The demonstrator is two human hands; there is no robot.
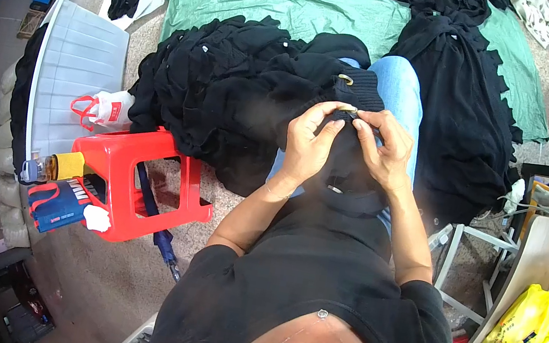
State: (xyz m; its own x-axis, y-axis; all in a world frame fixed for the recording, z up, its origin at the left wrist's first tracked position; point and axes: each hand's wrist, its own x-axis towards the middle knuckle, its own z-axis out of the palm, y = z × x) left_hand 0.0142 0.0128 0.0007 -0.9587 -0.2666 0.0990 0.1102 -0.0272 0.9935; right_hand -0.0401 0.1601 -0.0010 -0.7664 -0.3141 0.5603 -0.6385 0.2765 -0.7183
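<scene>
Black knit cloth point(341, 99) lies across my lap, over light blue jeans point(399, 83). My left hand point(311, 141) pinches a small gold-coloured button-like piece point(348, 109) on the garment between thumb and fingertips. From the other side, my right hand point(387, 143) closes its thumb and fingertips at the same piece and the dark cloth edge under it. Just beyond my fingers, a second gold-coloured ring-shaped piece point(346, 79) sits on the ribbed part of the garment. What the fingertips cover cannot be made out.
A pile of black garments point(232, 77) lies left of my lap, more black clothing point(459, 130) to the right, over a green sheet point(281, 2). At left stand a red stool point(140, 149) and a pale plastic bin point(84, 52). Yellow plastic bags point(526, 337) lie at right.
</scene>
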